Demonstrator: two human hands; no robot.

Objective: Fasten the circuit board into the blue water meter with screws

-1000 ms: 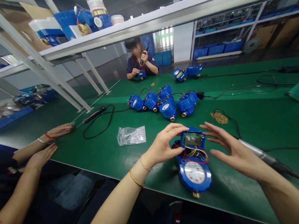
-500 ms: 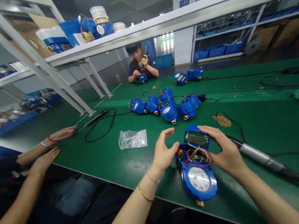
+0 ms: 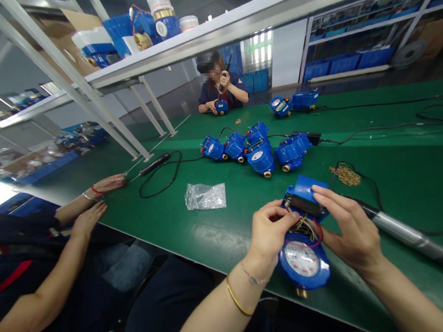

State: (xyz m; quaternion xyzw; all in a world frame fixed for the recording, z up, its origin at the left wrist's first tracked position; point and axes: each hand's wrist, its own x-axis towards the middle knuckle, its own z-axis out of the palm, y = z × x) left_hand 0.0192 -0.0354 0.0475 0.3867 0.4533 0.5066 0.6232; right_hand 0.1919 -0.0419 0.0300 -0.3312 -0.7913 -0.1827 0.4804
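Note:
In front of me on the bench lies a blue water meter (image 3: 303, 261) with a round white dial and a brass fitting at its near end. Its blue lid (image 3: 307, 185) is tilted up, and red and yellow wires (image 3: 306, 227) show in the opened part. My left hand (image 3: 269, 230) is at the meter's left side, thumb and fingers pinched together by the wires; what they pinch is hidden. My right hand (image 3: 351, 231) grips the right side, fingertips on the lid and thumb lower down by the wires.
Several blue meters (image 3: 260, 159) stand farther back. A clear bag of small parts (image 3: 206, 196), a pile of brass screws (image 3: 345, 175) and a silver-black electric screwdriver (image 3: 406, 233) lie around. A co-worker's hands (image 3: 93, 205) are at left; another person (image 3: 223, 86) sits opposite.
My left hand has moved from open beside the meter to a pinch by its wires. The lid is tipped further, its display now facing lower. The view has shifted slightly.

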